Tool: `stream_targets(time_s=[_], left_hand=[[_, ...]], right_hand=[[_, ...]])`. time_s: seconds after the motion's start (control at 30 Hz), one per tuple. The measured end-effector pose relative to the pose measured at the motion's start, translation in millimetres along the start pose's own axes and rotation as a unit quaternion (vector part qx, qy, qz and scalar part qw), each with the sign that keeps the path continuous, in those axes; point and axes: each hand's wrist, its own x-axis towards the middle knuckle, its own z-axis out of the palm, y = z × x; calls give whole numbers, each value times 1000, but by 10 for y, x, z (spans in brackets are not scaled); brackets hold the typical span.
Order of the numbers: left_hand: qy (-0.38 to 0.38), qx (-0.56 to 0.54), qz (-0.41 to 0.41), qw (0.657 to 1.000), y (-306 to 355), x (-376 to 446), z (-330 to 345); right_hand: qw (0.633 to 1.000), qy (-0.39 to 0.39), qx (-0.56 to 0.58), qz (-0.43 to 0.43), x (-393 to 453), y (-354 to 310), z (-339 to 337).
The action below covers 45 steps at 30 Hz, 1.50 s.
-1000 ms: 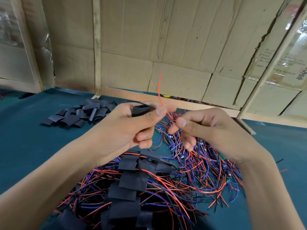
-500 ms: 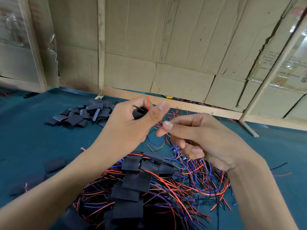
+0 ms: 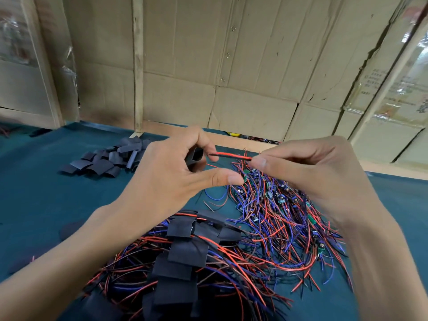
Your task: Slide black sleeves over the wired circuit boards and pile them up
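Here a teal-covered desk [image 3: 34, 193] runs back to a wall of cardboard panels [image 3: 243, 66]. Loose black sleeves [image 3: 108, 159] heap near its far edge; sleeved boards [image 3: 185, 258] pile at the near edge, bare wired circuit boards [image 3: 278, 205] just beside them. Above these, the left hand [image 3: 171, 179] grips an open-mouthed black sleeve [image 3: 195, 157]; the right hand [image 3: 308, 167] pinches a red-and-black wire pair [image 3: 231, 156], its tip at the sleeve's mouth.
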Motion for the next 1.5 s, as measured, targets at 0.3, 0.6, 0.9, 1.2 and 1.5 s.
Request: stream_targets(time_s=[0.3, 0.6, 0.9, 1.2, 1.5], left_hand=[[-5, 3, 8, 1000, 53, -35, 71], [-3, 20, 70, 997, 94, -59, 49], [-11, 74, 120, 990, 13, -77, 84], [-21, 90, 108, 990, -15, -81, 139], [-83, 386, 94, 914, -145, -18, 100]], right_hand=[[992, -10, -69, -104, -9, -31, 110], [993, 3, -64, -103, 0, -6, 145], [993, 47, -81, -67, -10, -62, 176], [974, 59, -187, -115, -70, -127, 185], [949, -57, -292, -107, -11, 42, 489]])
